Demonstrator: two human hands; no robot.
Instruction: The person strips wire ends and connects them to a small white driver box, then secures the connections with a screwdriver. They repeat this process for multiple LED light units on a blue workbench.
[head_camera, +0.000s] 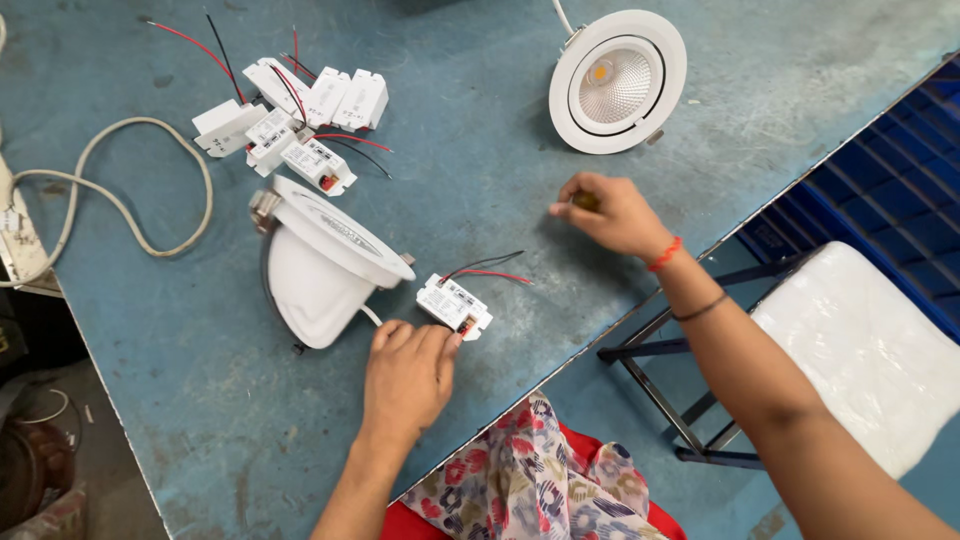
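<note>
Blue and scuffed, the tabletop (520, 240) carries a white downlight (325, 260) lying tilted near its middle, a second round downlight (617, 82) face-up toward the far edge, and a heap of small white driver boxes (290, 120) with red and black leads near the far left. The left hand (405, 375), near the front edge, rests its fingertips on one white driver box (455, 305) just beside the tilted lamp, grip loose and flat. The right hand (610, 212) has a narrow grip pinching a small dark-yellow tool, likely a screwdriver. Judging by this, pinning the box firmly while keeping its leads (490, 268) free serves best.
</note>
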